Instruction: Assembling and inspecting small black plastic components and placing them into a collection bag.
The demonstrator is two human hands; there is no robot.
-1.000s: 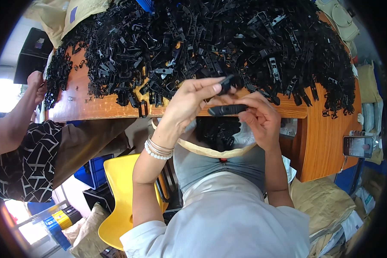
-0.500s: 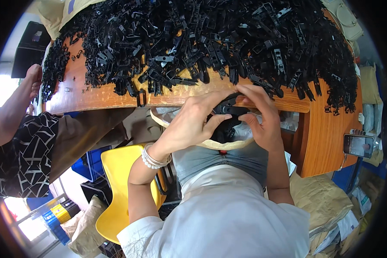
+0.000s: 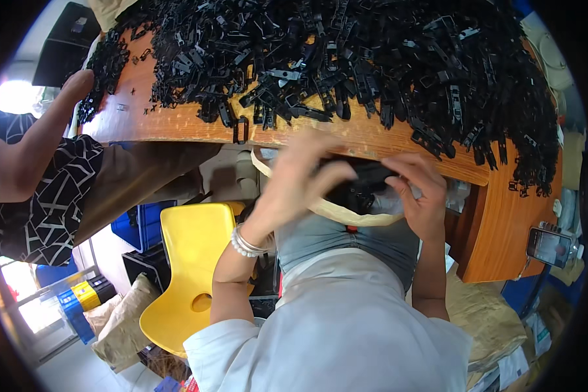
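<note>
My left hand point(image 3: 300, 176) is smeared by motion above the near edge of the table, thumb spread from the fingers, with nothing visible in it. Between the thumb and fingers of my right hand point(image 3: 424, 196) is the end of a black plastic part point(image 3: 372, 175); its exact kind is hard to make out. Below both hands an open bag with a pale rolled rim point(image 3: 353, 216) rests at my lap, with more black parts point(image 3: 356, 198) inside. A large heap of black plastic clip-like parts point(image 3: 294, 72) covers the table beyond my hands.
The brown wooden table point(image 3: 170, 124) ends just before my lap. Another person's arm point(image 3: 42, 147) reaches the table at left. A yellow chair point(image 3: 196, 255) stands at my left. A phone on a holder point(image 3: 547, 246) is at the right edge, above brown paper sacks point(image 3: 487, 313).
My left hand has come away from the black part, its fingers spreading. My right hand keeps the part over the bag. The whole view has shifted slightly.
</note>
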